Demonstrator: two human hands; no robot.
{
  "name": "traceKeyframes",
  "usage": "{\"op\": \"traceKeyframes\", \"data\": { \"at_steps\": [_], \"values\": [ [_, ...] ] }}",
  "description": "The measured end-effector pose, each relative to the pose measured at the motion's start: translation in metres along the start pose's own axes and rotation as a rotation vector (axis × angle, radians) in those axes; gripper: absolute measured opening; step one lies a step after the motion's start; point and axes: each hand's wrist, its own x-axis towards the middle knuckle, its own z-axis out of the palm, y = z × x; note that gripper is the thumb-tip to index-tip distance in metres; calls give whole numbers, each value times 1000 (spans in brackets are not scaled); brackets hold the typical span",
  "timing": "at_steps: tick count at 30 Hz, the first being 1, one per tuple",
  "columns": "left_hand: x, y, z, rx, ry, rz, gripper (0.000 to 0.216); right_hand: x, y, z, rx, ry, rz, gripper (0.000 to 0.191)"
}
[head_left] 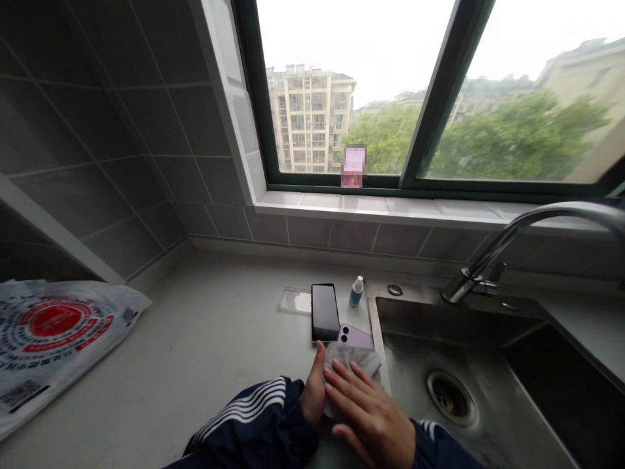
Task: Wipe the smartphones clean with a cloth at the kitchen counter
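A pink phone [355, 336] lies back-up on the counter beside the sink, its lower part covered by a grey cloth [352, 357]. My right hand [368, 417] lies flat on the cloth with fingers stretched out, pressing it onto the phone. My left hand [313, 391] grips the phone's left edge, thumb pointing up, the fingers hidden under my right hand. A black phone [325, 312] lies screen-up just behind, next to a small white bottle with a blue label [357, 292].
A steel sink [481, 397] with a drain [450, 395] sits to the right, under a curved tap [508, 241]. A printed plastic bag [49, 339] lies at the counter's left. A clear flat piece [295, 301] lies left of the black phone. Window ledge [390, 208] behind.
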Motion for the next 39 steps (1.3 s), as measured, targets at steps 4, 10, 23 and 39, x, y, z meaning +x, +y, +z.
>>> {"op": "traceKeyframes", "data": {
  "at_steps": [4, 10, 23, 39],
  "values": [
    [-1, -1, -5, -91, 14, -69, 74, -1, -5, -6, 105, 91, 2, 47],
    [6, -6, -10, -18, -165, 119, 75, -4, 4, -1, -34, 62, 103, 54],
    [6, -12, 2, 237, -359, 329, 65, -5, 13, 8, -199, 53, 288, 82],
    [9, -9, 1, 194, -364, 223, 77, -5, 15, 9, -168, -23, 205, 83]
  ]
}}
